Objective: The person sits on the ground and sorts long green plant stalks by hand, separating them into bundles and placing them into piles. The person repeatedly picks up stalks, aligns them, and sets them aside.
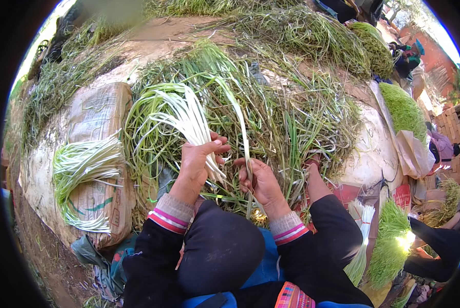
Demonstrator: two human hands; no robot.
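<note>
My left hand (203,156) is closed round a bunch of long stalks (189,115), white at the base, with pale green leaves hanging away to the left. Between the fingers and thumb of my right hand (261,181) is a single stalk (242,123), its white shaft rising and its green end bending back over the pile. A thin strip of leaf or peel trails below that hand. Beneath both hands spreads a heap of loose green and brown stalks and leaves (268,111).
To the left, cleaned stalks (89,169) lie on a stuffed woven sack (99,111). At the right are a tied white bundle (361,219) and a green bunch (389,238). Another person's dark sleeve (438,246) shows at the right edge. More greenery (299,34) lies farther back.
</note>
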